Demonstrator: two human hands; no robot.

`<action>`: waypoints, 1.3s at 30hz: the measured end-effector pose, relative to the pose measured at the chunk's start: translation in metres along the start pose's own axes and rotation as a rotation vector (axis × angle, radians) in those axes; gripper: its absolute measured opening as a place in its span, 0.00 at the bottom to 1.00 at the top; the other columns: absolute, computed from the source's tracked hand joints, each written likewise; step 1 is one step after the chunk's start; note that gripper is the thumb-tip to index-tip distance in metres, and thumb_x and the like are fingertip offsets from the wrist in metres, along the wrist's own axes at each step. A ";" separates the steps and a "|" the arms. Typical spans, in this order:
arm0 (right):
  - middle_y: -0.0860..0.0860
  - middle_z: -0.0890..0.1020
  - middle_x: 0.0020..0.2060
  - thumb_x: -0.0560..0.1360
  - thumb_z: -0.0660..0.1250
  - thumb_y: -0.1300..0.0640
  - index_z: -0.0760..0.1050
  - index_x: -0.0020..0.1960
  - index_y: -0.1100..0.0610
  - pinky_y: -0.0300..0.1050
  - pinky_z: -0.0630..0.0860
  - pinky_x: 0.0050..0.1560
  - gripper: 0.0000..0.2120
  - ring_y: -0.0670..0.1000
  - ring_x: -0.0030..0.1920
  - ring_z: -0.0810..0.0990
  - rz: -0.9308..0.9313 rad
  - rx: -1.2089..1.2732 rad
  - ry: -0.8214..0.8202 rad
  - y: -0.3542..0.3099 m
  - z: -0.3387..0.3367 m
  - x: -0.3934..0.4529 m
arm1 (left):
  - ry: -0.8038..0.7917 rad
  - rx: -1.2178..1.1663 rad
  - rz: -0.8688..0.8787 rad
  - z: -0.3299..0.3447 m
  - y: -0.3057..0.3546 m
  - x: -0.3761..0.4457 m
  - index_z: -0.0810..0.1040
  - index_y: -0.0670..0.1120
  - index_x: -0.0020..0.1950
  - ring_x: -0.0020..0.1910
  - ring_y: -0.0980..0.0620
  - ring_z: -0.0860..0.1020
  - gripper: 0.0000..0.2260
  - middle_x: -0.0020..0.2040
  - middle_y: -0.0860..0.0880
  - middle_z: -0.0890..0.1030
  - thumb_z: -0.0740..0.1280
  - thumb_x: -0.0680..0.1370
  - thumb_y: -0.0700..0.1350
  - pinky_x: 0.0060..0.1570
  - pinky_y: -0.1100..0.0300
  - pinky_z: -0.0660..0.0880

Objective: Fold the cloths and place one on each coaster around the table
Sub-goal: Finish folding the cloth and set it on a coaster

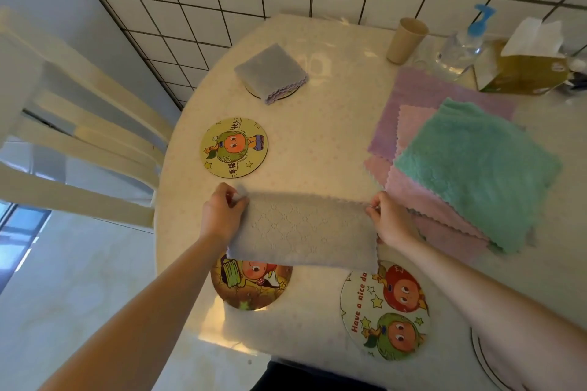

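A grey cloth [303,230], folded into a long band, hangs above the near part of the table. My left hand [222,213] pinches its left top corner and my right hand [387,219] pinches its right top corner. Another grey cloth [271,71] lies folded on a coaster [286,95] at the far left. A yellow cartoon coaster [234,147] lies bare. The held cloth partly hides a brown coaster [251,287]. A white coaster [384,311] lies near my right arm. A pile of flat cloths has a teal cloth [476,171] on top of pink [422,200] and purple ones [428,95].
A beige cup [405,40], a clear bottle with a blue pump [467,41] and a tissue box [527,67] stand at the back right against the tiled wall. A white chair [79,136] stands left of the table. Part of another coaster [486,359] shows under my right forearm.
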State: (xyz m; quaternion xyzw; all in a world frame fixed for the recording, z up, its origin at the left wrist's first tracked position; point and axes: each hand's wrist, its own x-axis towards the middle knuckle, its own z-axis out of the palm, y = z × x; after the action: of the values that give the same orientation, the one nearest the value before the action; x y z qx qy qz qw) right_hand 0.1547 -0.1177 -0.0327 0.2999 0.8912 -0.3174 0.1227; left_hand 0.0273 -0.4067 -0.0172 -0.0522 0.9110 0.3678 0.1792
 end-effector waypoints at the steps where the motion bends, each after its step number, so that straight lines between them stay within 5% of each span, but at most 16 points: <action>1: 0.53 0.78 0.37 0.79 0.60 0.55 0.69 0.47 0.57 0.53 0.78 0.37 0.06 0.53 0.35 0.77 0.001 0.000 0.014 0.000 0.001 0.001 | 0.034 -0.029 -0.004 0.000 0.002 0.002 0.72 0.45 0.49 0.42 0.46 0.74 0.07 0.42 0.47 0.77 0.67 0.77 0.46 0.35 0.58 0.68; 4: 0.52 0.79 0.44 0.78 0.61 0.58 0.68 0.53 0.56 0.53 0.79 0.37 0.04 0.51 0.38 0.78 -0.008 -0.090 0.115 -0.005 0.001 -0.004 | 0.191 0.055 0.103 0.002 0.002 -0.003 0.73 0.45 0.57 0.53 0.45 0.74 0.10 0.53 0.46 0.77 0.65 0.78 0.45 0.50 0.53 0.73; 6: 0.55 0.77 0.53 0.76 0.63 0.62 0.68 0.60 0.58 0.50 0.79 0.40 0.13 0.53 0.45 0.78 -0.130 -0.289 0.208 -0.007 0.003 -0.015 | 0.224 0.245 0.344 0.008 -0.006 -0.018 0.72 0.43 0.62 0.61 0.45 0.70 0.14 0.61 0.45 0.75 0.64 0.78 0.44 0.60 0.48 0.71; 9: 0.54 0.71 0.65 0.79 0.57 0.58 0.66 0.68 0.58 0.49 0.75 0.57 0.17 0.53 0.61 0.72 -0.412 -0.347 0.173 -0.017 0.016 -0.048 | -0.013 0.468 0.727 0.021 -0.027 -0.059 0.68 0.47 0.70 0.72 0.46 0.62 0.18 0.71 0.49 0.68 0.60 0.80 0.48 0.72 0.46 0.61; 12: 0.47 0.58 0.75 0.82 0.51 0.58 0.56 0.75 0.54 0.52 0.54 0.74 0.22 0.50 0.74 0.56 -0.688 -0.435 -0.085 -0.012 0.042 -0.083 | -0.201 0.714 0.878 0.034 -0.058 -0.086 0.58 0.50 0.77 0.77 0.47 0.49 0.24 0.78 0.51 0.55 0.54 0.81 0.54 0.74 0.47 0.49; 15: 0.50 0.59 0.75 0.73 0.63 0.66 0.56 0.75 0.55 0.54 0.50 0.70 0.33 0.54 0.75 0.57 -0.816 -0.622 -0.059 0.011 0.056 -0.098 | -0.240 0.831 0.799 0.034 -0.077 -0.086 0.53 0.53 0.78 0.77 0.43 0.47 0.27 0.79 0.50 0.52 0.51 0.80 0.58 0.73 0.42 0.48; 21: 0.48 0.48 0.76 0.71 0.56 0.73 0.46 0.77 0.52 0.53 0.49 0.73 0.39 0.52 0.75 0.44 -0.723 -0.667 -0.071 0.046 0.043 -0.108 | -0.259 0.865 0.707 0.005 -0.104 -0.076 0.40 0.56 0.77 0.77 0.47 0.40 0.29 0.79 0.54 0.44 0.41 0.79 0.64 0.74 0.43 0.46; 24: 0.49 0.53 0.76 0.70 0.60 0.73 0.51 0.76 0.53 0.51 0.51 0.72 0.39 0.53 0.76 0.50 -0.723 -0.697 -0.079 0.049 0.038 -0.108 | -0.262 0.887 0.672 -0.001 -0.110 -0.078 0.35 0.56 0.76 0.76 0.47 0.36 0.31 0.78 0.54 0.38 0.37 0.77 0.67 0.74 0.46 0.38; 27: 0.55 0.71 0.68 0.65 0.70 0.68 0.68 0.69 0.58 0.54 0.68 0.67 0.33 0.58 0.68 0.70 -0.779 -0.758 -0.087 0.037 0.036 -0.100 | -0.221 0.877 0.624 0.002 -0.107 -0.085 0.41 0.53 0.78 0.76 0.45 0.39 0.32 0.79 0.51 0.43 0.39 0.77 0.66 0.73 0.45 0.39; 32: 0.57 0.76 0.60 0.58 0.76 0.67 0.72 0.59 0.60 0.55 0.77 0.55 0.31 0.60 0.58 0.75 -0.825 -0.767 -0.116 0.019 0.030 -0.087 | -0.060 0.876 0.563 0.031 -0.079 -0.104 0.63 0.41 0.74 0.75 0.41 0.55 0.31 0.75 0.42 0.62 0.45 0.80 0.59 0.73 0.43 0.50; 35: 0.56 0.74 0.61 0.58 0.75 0.68 0.71 0.61 0.59 0.54 0.76 0.55 0.32 0.59 0.59 0.74 -0.858 -0.777 -0.149 0.018 0.024 -0.084 | -0.071 0.825 0.662 0.054 -0.061 -0.117 0.62 0.43 0.75 0.76 0.43 0.55 0.27 0.75 0.45 0.63 0.52 0.80 0.56 0.73 0.44 0.55; 39: 0.53 0.80 0.51 0.58 0.76 0.67 0.76 0.52 0.58 0.48 0.79 0.47 0.24 0.55 0.50 0.79 -0.966 -0.670 -0.120 0.018 0.008 -0.078 | -0.152 0.774 0.727 0.087 -0.036 -0.134 0.55 0.47 0.77 0.77 0.45 0.51 0.28 0.78 0.48 0.56 0.56 0.81 0.55 0.73 0.47 0.53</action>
State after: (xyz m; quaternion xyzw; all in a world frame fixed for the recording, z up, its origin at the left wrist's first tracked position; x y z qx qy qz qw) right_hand 0.2272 -0.1476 -0.0162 -0.2134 0.9701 -0.0550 0.1023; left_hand 0.1850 -0.3778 -0.0499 0.3634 0.9237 0.0462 0.1121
